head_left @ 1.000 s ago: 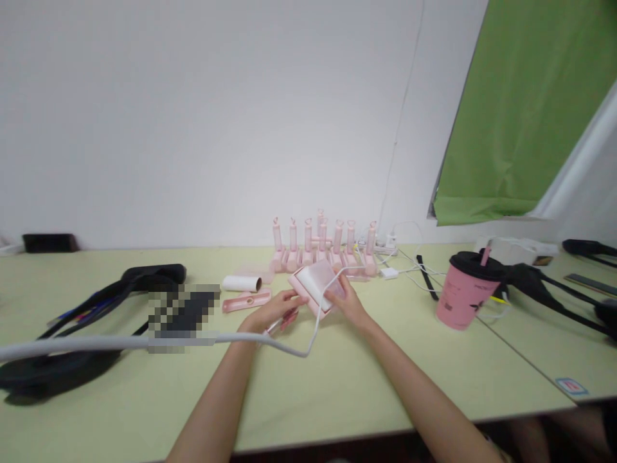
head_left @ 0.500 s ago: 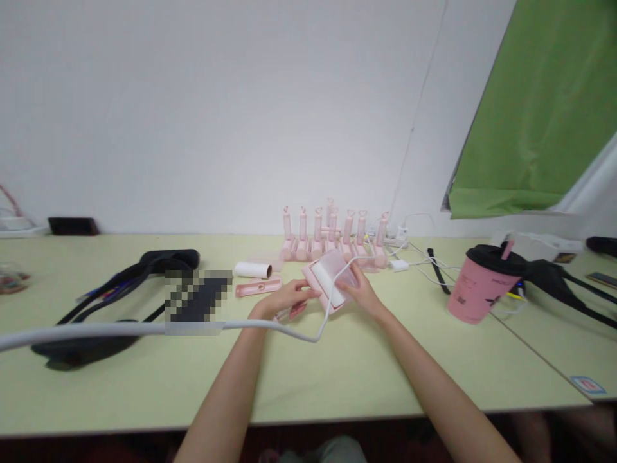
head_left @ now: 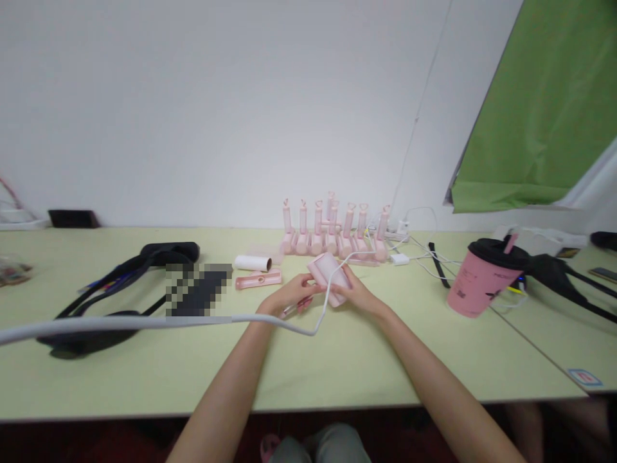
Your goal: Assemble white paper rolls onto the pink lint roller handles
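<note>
My left hand (head_left: 288, 297) and my right hand (head_left: 357, 293) both grip a pink lint-roller case (head_left: 329, 273) with a white roll inside, held just above the pale green table (head_left: 337, 360). The case looks closed now. A white cable (head_left: 270, 321) runs across in front of my hands. Left of my left hand lie a pink handle piece (head_left: 259, 280) and a white paper roll (head_left: 252, 262). A row of several pink lint rollers (head_left: 332, 231) stands upright behind my hands by the wall.
A pink cup with a black lid (head_left: 482, 276) stands at the right, with white cables and a power strip (head_left: 409, 247) behind it. Black straps (head_left: 120, 283) lie at the left, and more black gear (head_left: 563, 273) at the far right.
The pink case was open with the white roll showing; my hands have folded it shut and drawn it a little nearer. The camera view shifted slightly.
</note>
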Available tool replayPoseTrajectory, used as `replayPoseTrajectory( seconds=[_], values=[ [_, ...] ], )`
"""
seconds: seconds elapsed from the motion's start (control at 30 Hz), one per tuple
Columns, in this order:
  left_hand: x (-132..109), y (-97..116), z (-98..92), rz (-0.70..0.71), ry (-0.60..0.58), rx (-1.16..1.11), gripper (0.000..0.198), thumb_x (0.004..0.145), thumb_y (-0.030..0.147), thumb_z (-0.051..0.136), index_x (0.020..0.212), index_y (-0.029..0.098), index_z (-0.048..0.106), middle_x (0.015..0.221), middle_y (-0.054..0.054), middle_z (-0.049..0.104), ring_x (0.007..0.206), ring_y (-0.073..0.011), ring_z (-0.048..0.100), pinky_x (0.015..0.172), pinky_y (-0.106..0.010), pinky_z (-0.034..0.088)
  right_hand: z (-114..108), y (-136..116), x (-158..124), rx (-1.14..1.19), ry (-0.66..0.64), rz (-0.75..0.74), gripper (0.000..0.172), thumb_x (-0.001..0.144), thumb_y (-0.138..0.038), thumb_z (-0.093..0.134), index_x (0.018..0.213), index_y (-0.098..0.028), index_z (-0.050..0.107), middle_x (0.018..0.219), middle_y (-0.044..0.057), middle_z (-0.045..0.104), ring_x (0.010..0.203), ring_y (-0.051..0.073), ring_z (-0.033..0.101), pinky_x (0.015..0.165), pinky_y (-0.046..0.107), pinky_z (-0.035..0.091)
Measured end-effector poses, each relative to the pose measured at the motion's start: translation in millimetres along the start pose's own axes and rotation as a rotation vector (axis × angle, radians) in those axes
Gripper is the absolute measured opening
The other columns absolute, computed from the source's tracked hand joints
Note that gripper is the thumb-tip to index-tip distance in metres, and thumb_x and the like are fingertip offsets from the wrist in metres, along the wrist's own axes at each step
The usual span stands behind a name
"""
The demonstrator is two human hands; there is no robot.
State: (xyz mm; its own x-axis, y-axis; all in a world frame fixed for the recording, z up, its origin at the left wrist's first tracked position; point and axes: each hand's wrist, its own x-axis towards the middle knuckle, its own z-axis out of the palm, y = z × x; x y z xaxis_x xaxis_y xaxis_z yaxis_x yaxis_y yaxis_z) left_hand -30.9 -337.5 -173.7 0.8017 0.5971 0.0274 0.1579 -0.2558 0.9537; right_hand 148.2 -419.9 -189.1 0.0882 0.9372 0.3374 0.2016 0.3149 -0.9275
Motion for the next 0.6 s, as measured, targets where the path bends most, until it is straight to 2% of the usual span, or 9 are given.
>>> replayPoseTrajectory(
  seconds=[0.13,0.27,0.4,0.5,0.6],
  values=[
    [-2,4,2.6,0.008,-0.003,0.036,0.039,0.07,0.051,0.062,0.075,0.012,0.061,0.046,0.0,0.051,0.035,-0.009,0.043,0.035,-0.02,0.034,0,0,0,0.016,-0.001,-0.012,0.066,0.065,-0.039,0.07,0.122,-0.02,0.045,0.121,0.006,0.052,0.107,0.021,0.05,0.093,0.032,0.04],
    [-1,10,6.2,0.006,0.018,0.085,0.041,0.073,0.05,0.059,0.081,0.01,0.06,0.059,-0.005,0.06,0.045,-0.0094,0.05,0.042,-0.02,0.038,0,14,8,0.033,0.049,-0.013,0.064,0.064,-0.038,0.071,0.12,-0.019,0.046,0.119,0.007,0.053,0.105,0.02,0.05,0.092,0.031,0.04],
    [2,13,5.9,-0.059,-0.002,0.166,0.046,0.075,0.053,0.054,0.084,0.008,0.06,0.065,-0.007,0.061,0.053,-0.011,0.052,0.047,-0.021,0.039,3,27,16,0.185,0.09,0.113,0.073,0.062,-0.04,0.071,0.125,-0.022,0.041,0.108,0.006,0.057,0.093,0.018,0.056,0.08,0.03,0.046],
    [0,13,-0.8,-0.066,0.005,0.222,0.056,0.074,0.059,0.051,0.099,0.008,0.058,0.072,-0.007,0.062,0.057,-0.0125,0.054,0.049,-0.022,0.039,4,31,15,0.295,0.122,0.185,0.073,0.061,-0.041,0.071,0.126,-0.025,0.041,0.105,0.004,0.059,0.086,0.017,0.058,0.075,0.028,0.048],
    [-10,11,-12.6,-0.125,-0.017,0.285,0.064,0.072,0.064,0.05,0.109,0.012,0.053,0.085,-0.008,0.063,0.066,-0.0151,0.058,0.055,-0.024,0.042,2,35,13,0.348,0.169,0.199,0.075,0.064,-0.045,0.069,0.129,-0.027,0.038,0.112,0.004,0.059,0.091,0.018,0.059,0.08,0.03,0.047]
  ],
)
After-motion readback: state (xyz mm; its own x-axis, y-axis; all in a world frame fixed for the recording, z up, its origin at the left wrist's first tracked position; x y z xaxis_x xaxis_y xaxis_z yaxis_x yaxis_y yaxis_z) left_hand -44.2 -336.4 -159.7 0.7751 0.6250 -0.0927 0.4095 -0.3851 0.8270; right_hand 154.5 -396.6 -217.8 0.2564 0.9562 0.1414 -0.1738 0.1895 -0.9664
